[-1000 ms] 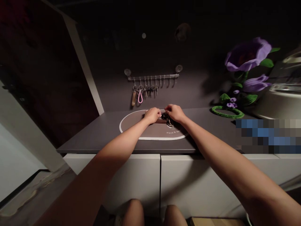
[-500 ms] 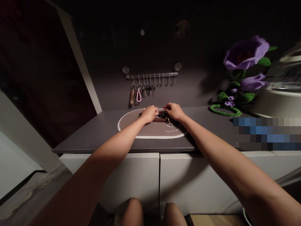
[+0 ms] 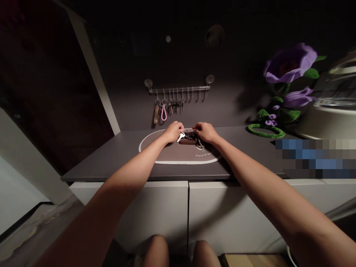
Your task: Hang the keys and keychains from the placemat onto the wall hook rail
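Left fingers (image 3: 180,126): pinched together at a bunch of keys (image 3: 181,137)
Right fingers (image 3: 197,127): bent inward by a dark cord (image 3: 199,142); cannot tell whether they grip it
Keys: between the hands, over a small brown box (image 3: 187,142)
Box: on the oval mat (image 3: 178,157), on the table (image 3: 111,159)
Wall: clear hook rail (image 3: 191,89) with other keys (image 3: 174,106)

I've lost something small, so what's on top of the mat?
The mat holds a brown box; keys show by the left hand, a dark bundle by the right hand. Whatever both hands cover can't be seen.
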The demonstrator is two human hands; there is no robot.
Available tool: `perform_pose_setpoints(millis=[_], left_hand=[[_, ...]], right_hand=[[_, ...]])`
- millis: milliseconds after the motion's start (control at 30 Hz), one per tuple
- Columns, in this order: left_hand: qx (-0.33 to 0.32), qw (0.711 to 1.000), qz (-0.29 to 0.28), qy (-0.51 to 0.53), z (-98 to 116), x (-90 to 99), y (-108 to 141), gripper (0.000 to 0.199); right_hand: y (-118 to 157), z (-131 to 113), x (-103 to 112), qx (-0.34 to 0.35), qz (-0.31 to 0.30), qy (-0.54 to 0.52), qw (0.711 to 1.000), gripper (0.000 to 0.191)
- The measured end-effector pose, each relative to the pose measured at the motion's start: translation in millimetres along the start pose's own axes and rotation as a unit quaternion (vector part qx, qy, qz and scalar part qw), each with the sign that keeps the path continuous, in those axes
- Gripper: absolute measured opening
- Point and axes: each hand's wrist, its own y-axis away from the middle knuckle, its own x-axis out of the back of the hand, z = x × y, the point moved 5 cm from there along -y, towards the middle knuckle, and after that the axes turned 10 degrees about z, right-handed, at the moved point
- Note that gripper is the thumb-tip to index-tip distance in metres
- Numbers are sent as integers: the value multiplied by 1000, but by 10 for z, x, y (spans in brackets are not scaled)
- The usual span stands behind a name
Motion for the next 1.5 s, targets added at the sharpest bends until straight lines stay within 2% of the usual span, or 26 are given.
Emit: perform_pose_setpoints(millis=[167, 300, 467, 633, 933, 1100, 1200, 1500], left_hand=[[40, 997, 19, 62, 13, 83, -6, 12], [104, 981, 27, 163, -46, 78, 4, 10], [214, 916, 17, 340, -94, 18, 27, 9], [269, 863, -1, 427, -29, 59, 60, 12], [272, 817, -8, 508, -10, 93, 41, 12], [274, 792, -5, 545, 17, 105, 44, 12], [274, 781, -8, 562, 26, 96, 49, 14], [271, 790, -22, 550, 69, 55, 70, 10]], right_hand=[[10, -20, 10, 7, 0, 9, 1000, 21], [24, -34, 20, 7, -2, 12, 1000, 21], [30, -42, 18, 16, -4, 23, 1000, 21], [35, -52, 25, 16, -11, 31, 999, 22], [49, -98, 58, 14, 6, -18, 1000, 20], [75, -180, 155, 29, 63, -122, 990, 22], [88, -232, 188, 49, 71, -186, 979, 24], [60, -177, 96, 47, 76, -259, 962, 25]])
